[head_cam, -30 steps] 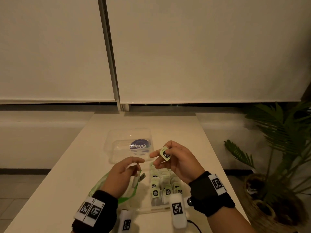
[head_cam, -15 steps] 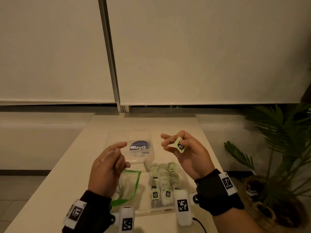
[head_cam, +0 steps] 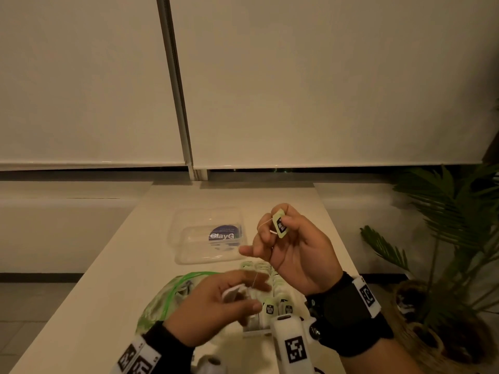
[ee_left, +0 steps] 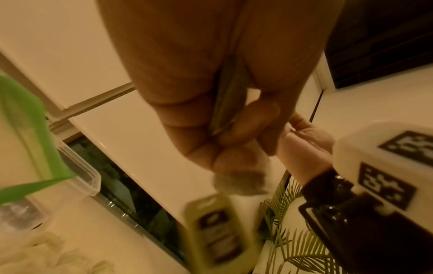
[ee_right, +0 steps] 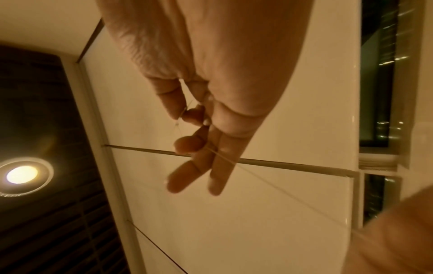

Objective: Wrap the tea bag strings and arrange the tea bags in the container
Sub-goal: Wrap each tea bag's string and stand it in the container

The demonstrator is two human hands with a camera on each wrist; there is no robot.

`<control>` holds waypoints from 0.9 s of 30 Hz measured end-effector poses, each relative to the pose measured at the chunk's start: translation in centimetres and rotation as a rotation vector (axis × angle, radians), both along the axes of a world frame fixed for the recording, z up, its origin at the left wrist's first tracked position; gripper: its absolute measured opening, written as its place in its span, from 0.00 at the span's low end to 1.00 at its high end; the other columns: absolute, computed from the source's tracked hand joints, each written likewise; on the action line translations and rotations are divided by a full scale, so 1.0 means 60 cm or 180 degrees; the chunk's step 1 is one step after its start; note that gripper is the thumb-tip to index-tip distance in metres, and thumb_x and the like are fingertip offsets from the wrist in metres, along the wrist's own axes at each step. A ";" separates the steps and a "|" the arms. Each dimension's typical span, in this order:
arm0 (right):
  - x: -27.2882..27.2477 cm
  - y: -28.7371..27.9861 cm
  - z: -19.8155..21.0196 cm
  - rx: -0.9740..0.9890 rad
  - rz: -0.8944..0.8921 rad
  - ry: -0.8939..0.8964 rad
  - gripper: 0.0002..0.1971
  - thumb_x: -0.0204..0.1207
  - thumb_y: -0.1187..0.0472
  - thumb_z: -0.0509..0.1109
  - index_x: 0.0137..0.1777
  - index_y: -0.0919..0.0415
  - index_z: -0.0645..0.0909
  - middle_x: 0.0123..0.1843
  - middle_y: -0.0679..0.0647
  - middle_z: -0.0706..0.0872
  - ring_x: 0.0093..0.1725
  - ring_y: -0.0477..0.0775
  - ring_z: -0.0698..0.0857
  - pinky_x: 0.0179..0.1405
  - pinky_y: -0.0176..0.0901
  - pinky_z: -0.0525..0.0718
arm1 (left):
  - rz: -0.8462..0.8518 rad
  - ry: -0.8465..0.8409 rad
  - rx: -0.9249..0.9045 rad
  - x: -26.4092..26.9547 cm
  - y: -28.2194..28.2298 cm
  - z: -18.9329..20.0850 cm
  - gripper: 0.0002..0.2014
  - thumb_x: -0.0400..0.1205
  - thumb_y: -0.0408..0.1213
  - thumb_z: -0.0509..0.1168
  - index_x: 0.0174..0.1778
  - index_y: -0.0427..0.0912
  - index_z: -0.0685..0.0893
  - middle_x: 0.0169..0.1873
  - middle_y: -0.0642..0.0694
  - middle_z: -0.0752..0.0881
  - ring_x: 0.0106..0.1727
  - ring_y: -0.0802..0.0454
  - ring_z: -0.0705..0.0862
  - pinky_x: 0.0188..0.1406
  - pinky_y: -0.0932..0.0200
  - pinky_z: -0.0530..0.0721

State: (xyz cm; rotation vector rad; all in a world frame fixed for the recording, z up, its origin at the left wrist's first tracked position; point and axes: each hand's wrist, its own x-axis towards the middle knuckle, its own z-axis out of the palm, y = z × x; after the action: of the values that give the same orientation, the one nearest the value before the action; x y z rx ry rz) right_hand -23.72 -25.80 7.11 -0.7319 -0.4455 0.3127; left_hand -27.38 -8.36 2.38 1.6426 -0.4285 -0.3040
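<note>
Tea bag, white paper pouch [head_cam: 234, 292], pinched in my left hand [head_cam: 216, 309] above the near edge of the pale surface [head_cam: 113, 279]. Right hand [head_cam: 294, 249] grips its green square tag [head_cam: 279, 226], thin string [head_cam: 255, 279] taut between them. Clear plastic container [head_cam: 253, 329] of wrapped bags sits directly below; green-rimmed zip bag [head_cam: 162, 298] just left of it.
</note>
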 end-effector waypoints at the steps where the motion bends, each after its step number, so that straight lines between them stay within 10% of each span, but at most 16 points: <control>1: -0.001 0.000 0.007 -0.0002 -0.0024 -0.0034 0.04 0.79 0.64 0.56 0.44 0.63 0.70 0.36 0.63 0.78 0.37 0.65 0.86 0.57 0.67 0.83 | 0.0000 0.0034 0.0081 -0.001 -0.004 -0.007 0.10 0.76 0.29 0.74 0.52 0.41 0.90 0.47 0.43 0.92 0.34 0.52 0.86 0.32 0.60 0.84; 11: -0.032 -0.033 0.007 -0.0455 -0.0202 -0.0738 0.07 0.74 0.66 0.58 0.42 0.62 0.78 0.43 0.70 0.86 0.69 0.76 0.77 0.72 0.65 0.75 | 0.0848 -0.0225 -0.0355 0.026 -0.005 -0.027 0.15 0.77 0.30 0.61 0.43 0.44 0.94 0.37 0.44 0.78 0.27 0.56 0.73 0.24 0.65 0.70; 22: -0.067 -0.056 -0.119 -0.2624 0.0044 -0.0241 0.05 0.64 0.63 0.67 0.38 0.60 0.74 0.35 0.65 0.86 0.30 0.51 0.83 0.33 0.43 0.76 | 0.1204 0.0153 -0.1335 0.045 0.016 0.006 0.16 0.60 0.42 0.78 0.32 0.34 0.83 0.22 0.45 0.64 0.21 0.54 0.58 0.21 0.65 0.58; 27: -0.045 -0.035 -0.164 -0.2954 -0.0370 -0.0019 0.07 0.74 0.62 0.72 0.37 0.52 0.80 0.35 0.55 0.86 0.30 0.50 0.82 0.27 0.41 0.78 | 0.1006 -0.0006 -0.1142 0.025 0.013 0.035 0.14 0.62 0.44 0.76 0.31 0.37 0.83 0.17 0.46 0.65 0.18 0.55 0.57 0.19 0.68 0.59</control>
State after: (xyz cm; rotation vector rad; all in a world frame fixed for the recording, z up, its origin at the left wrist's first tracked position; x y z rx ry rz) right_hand -26.45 -27.89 -2.74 -1.6564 -0.2437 0.4080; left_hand -25.86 -7.58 4.49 1.3319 -0.2040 0.0130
